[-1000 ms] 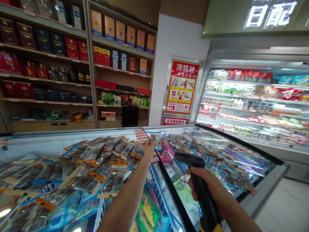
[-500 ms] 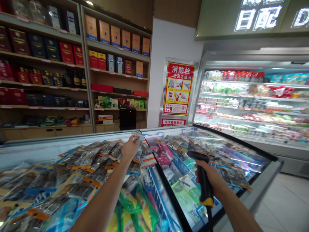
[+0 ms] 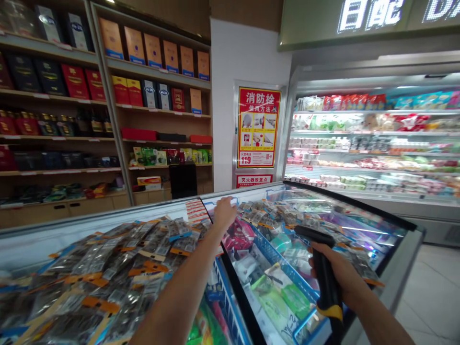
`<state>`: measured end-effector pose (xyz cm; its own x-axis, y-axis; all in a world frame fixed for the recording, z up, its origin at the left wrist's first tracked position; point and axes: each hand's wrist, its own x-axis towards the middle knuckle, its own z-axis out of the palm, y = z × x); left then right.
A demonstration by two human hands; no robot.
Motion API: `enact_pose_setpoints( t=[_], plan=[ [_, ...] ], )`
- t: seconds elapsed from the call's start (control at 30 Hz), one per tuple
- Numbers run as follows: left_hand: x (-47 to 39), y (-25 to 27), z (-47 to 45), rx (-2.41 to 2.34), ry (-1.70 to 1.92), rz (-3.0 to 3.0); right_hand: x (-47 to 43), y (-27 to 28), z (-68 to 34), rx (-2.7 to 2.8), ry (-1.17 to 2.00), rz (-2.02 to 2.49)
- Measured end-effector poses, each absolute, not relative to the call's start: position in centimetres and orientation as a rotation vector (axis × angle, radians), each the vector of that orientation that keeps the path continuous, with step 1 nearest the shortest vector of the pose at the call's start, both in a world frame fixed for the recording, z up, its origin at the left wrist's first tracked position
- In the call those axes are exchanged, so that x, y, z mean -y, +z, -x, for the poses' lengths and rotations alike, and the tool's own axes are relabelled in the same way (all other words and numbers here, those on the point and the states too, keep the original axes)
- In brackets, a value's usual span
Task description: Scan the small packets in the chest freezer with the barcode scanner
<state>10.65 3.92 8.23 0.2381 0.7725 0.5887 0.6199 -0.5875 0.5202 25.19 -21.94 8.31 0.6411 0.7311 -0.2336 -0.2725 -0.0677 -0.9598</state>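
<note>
My left hand (image 3: pixel 225 212) reaches far forward over the black divider (image 3: pixel 235 268) of the freezer. Its fingers point ahead, partly hidden behind the hand, and look loosely open with nothing visible in them. Below and left of it spreads a heap of clear packets (image 3: pixel 143 249) with dark contents and orange or blue edges. In my right hand (image 3: pixel 341 275) is a black and yellow handheld barcode scanner (image 3: pixel 327 278), gripped by its handle with the head pointing left. A smaller pile of similar packets (image 3: pixel 260 213) lies ahead of the scanner in the right half.
Blue wire baskets (image 3: pixel 278 261) in the right half hold pink (image 3: pixel 240 234) and green bags (image 3: pixel 283 292). A glass lid with a black edge (image 3: pixel 359 203) slants along the right. Shelves with boxes (image 3: pixel 170 57) and a lit refrigerated display (image 3: pixel 373 143) stand behind.
My left hand has moved right to the divider; the packet it held is out of it, and a packet now lies on the left heap. The scanner has shifted right in view.
</note>
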Motion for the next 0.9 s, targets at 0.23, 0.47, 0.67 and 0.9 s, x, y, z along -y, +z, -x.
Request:
enact_pose_setpoints(
  t=[0.23, 0.47, 0.67, 0.9],
  plan=[
    [-5.8, 2.5, -20.8, -1.340, 0.994, -2.031, 21.9, 7.4, -28.4, 0.386, 0.877, 1.353],
    [-8.1, 1.8, -19.0, -1.191, 1.027, -1.734, 20.5, 7.6, -27.4, 0.357, 0.955, 1.325],
    [-7.0, 2.5, -12.7, -0.882, 1.231, -1.366, 19.1, 8.0, -21.9, 0.464, 1.097, 1.264],
    [-4.7, 2.7, -9.2, -0.698, 1.278, -1.099, 18.6, 7.8, -16.5, 0.584, 1.127, 1.304]
  ],
)
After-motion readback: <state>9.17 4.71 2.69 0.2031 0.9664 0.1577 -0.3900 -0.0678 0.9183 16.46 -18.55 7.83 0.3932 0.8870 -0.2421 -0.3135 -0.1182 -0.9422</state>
